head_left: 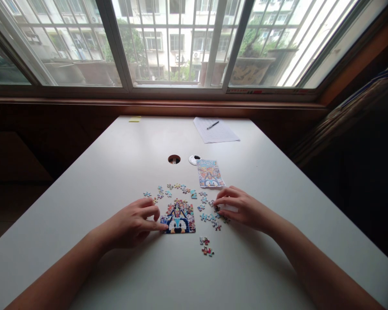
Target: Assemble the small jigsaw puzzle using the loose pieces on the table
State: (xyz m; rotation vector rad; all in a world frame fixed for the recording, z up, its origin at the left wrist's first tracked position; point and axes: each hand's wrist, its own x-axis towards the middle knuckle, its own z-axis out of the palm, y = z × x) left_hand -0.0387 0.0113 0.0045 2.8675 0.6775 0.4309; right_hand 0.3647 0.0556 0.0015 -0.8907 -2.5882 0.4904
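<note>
A partly assembled jigsaw puzzle [181,221] lies on the white table, showing a blue dog-like face with large eyes. My left hand [134,221] rests at its left side, index fingertip on the puzzle's edge and the other fingers bent, holding nothing. To the right, my right hand [241,206] hovers low over loose puzzle pieces [208,217], its fingers apart. Its index fingertip meets or nearly meets one puzzle piece [211,203]; other pieces are partly hidden beneath the hand. More loose pieces [177,186] curve around the puzzle's top, and a few joined pieces [207,251] sit at its lower right.
Behind the pieces lies a picture sheet [210,173] matching the puzzle. Nearby are a round table hole [174,159] and a loose round cover [194,159]. Paper [223,134] with a pen [213,125] and yellow notes [135,119] lie near the window.
</note>
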